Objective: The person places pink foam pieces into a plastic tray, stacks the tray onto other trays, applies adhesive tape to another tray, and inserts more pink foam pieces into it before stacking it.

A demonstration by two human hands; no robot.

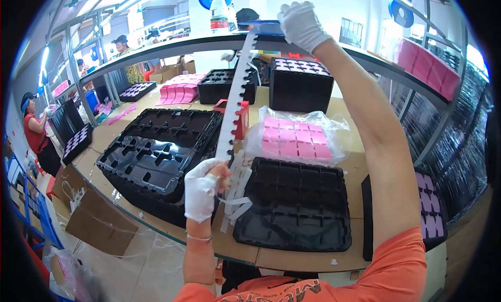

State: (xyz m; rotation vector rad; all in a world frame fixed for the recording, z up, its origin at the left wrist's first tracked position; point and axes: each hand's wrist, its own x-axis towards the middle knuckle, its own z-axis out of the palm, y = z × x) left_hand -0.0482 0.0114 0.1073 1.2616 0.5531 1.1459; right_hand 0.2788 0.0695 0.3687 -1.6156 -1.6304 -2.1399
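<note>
My left hand (201, 191), in a white glove with bare fingertips showing, is closed at the lower end of a long white notched strip (236, 101). The strip slants up to the overhead shelf. A thin white curled piece (237, 201) hangs beside that hand. Raised to the shelf edge, my gloved right hand (303, 26) is closed; what it grips, if anything, is hidden. A flat blue object (269, 27) lies right beside it. Below my hands sits a black moulded tray (292, 205), with loose white strips (237, 190) along its left side.
Stacked black trays (162, 145) stand at left, pink foam pieces in clear plastic (295, 137) behind. A red box (240, 117) is near the strip. A shelf (172, 49) with a bottle (219, 12) crosses above. Purple pieces (430, 205) fill a tray at right. People work at far left.
</note>
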